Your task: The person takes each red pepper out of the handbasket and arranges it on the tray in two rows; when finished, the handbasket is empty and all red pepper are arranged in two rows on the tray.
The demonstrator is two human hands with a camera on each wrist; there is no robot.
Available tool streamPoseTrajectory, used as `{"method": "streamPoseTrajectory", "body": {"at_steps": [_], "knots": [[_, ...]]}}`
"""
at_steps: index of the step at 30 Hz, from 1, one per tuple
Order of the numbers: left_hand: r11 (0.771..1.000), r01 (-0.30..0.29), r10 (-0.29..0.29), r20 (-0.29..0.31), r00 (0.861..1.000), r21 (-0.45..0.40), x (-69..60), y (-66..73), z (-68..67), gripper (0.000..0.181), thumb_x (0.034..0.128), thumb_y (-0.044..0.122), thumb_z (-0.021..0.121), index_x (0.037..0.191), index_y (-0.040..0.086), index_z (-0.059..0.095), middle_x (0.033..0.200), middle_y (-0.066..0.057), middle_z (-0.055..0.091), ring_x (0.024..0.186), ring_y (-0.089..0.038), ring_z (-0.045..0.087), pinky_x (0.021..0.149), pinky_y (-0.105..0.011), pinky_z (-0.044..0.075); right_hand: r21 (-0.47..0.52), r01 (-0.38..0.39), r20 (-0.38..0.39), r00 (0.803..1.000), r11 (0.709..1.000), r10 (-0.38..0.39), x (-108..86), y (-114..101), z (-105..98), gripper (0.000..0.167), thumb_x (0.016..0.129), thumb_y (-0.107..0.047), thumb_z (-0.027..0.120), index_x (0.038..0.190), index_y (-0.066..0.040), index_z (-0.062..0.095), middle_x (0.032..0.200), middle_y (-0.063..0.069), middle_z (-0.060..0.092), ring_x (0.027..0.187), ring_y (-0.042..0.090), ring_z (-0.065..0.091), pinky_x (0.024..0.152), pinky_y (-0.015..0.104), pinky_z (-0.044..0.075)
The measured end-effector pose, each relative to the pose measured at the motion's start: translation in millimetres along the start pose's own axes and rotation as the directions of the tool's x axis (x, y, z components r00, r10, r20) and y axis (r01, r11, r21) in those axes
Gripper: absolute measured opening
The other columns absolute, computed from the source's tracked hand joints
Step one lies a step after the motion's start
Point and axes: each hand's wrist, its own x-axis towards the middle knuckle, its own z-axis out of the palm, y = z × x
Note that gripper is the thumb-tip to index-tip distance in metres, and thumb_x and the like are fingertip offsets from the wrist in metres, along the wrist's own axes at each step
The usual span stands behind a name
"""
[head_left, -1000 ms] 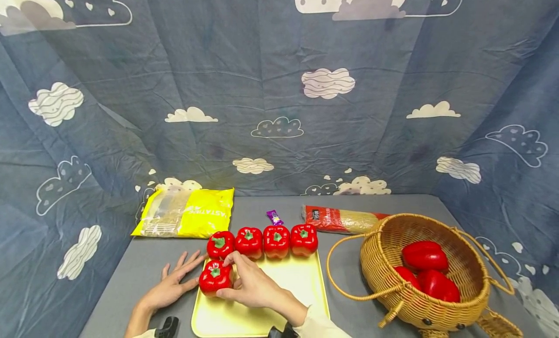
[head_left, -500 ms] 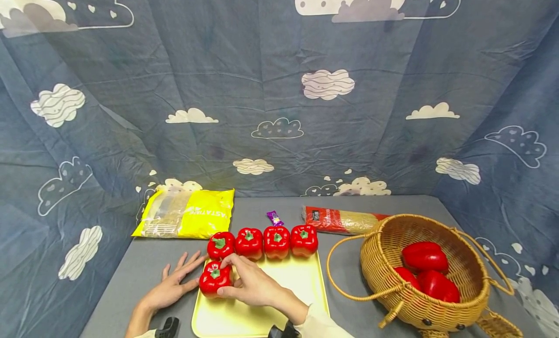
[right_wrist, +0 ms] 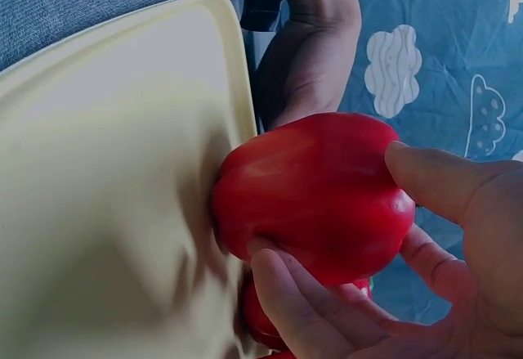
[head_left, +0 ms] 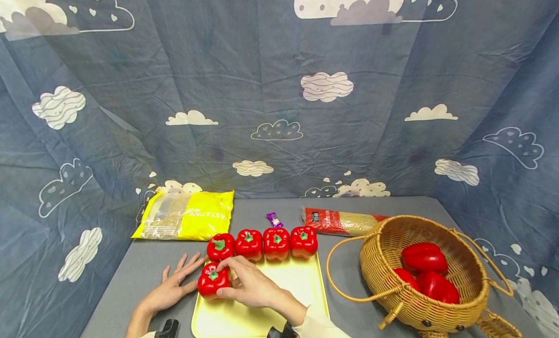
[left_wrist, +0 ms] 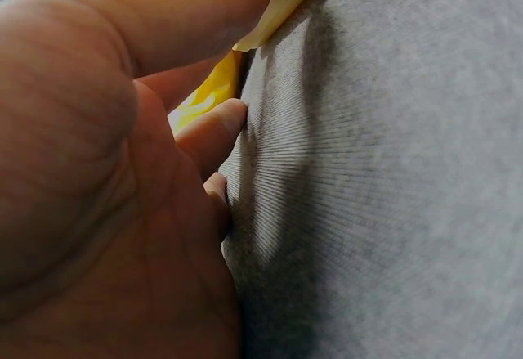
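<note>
My right hand (head_left: 253,285) grips a glossy red bell pepper (head_left: 212,281) with a green stem, at the left side of a pale yellow tray (head_left: 288,299). In the right wrist view, thumb and fingers hold the sides of this pepper (right_wrist: 315,195), which is upright at the tray's edge. Behind it, several matching peppers (head_left: 276,244) form a row along the tray's far edge. My left hand (head_left: 168,289) rests on the table with spread fingers, left of the tray. Its thumb (left_wrist: 196,24) touches the tray rim in the left wrist view.
A wicker basket (head_left: 371,260) with three red peppers (head_left: 424,258) inside stands at the right, its handle reaching toward the tray. Behind the row lie a yellow pasta bag (head_left: 209,214), a small purple wrapped candy (head_left: 274,219) and a red noodle packet (head_left: 325,221). Cloud-print cloth (head_left: 279,100) hangs behind.
The pepper under my right hand has shifted very slightly left, and the right fingertips with it. My left hand stays where it was.
</note>
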Motion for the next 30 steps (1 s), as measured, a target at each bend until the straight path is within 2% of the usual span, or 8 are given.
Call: {"method": "streamPoseTrajectory", "body": {"at_steps": [5,17,26,30], "knots": [[1.000,0.001,-0.001,0.002,1.000,0.000,0.0,0.2,0.2,0.063,0.0992,0.034,0.061,0.156,0.016,0.040,0.167,-0.020,0.015,0.151,-0.049,-0.014,0.106,-0.072,-0.022,-0.011,0.001,-0.006,1.000,1.000,-0.002,-0.3,-0.2,0.3,0.034,0.095,-0.029,0.071,0.124,-0.019,0.057,0.128,0.004,0.054,0.090,0.000,0.061,0.081,0.015,0.052],[1.000,0.018,-0.018,0.009,1.000,0.001,0.7,0.3,-0.2,0.064,0.0996,0.037,0.060,0.156,0.017,0.039,0.167,-0.020,0.014,0.151,-0.049,-0.014,0.107,-0.072,-0.023,-0.001,0.006,-0.004,1.000,1.000,-0.006,-1.7,-1.1,-1.5,0.038,0.095,-0.026,0.071,0.130,-0.018,0.058,0.133,0.005,0.053,0.102,0.005,0.060,0.086,0.017,0.055],[1.000,0.015,-0.015,0.006,1.000,0.000,0.9,-0.9,-0.7,0.064,0.0998,0.038,0.060,0.157,0.019,0.038,0.167,-0.018,0.013,0.152,-0.048,-0.013,0.107,-0.071,-0.023,0.005,-0.012,0.004,1.000,1.000,0.012,-3.8,-2.8,-5.9,0.042,0.095,-0.030,0.071,0.133,-0.022,0.058,0.133,0.003,0.052,0.095,0.001,0.064,0.087,0.019,0.055],[1.000,0.014,-0.014,0.010,1.000,-0.009,0.5,-0.7,-0.3,0.064,0.0996,0.037,0.060,0.157,0.018,0.038,0.167,-0.019,0.013,0.151,-0.048,-0.014,0.107,-0.071,-0.023,0.019,-0.024,0.005,1.000,1.000,0.024,-6.7,-5.5,-8.3,0.044,0.095,-0.031,0.071,0.135,-0.021,0.057,0.133,0.004,0.053,0.094,0.004,0.067,0.087,0.020,0.055]]}}
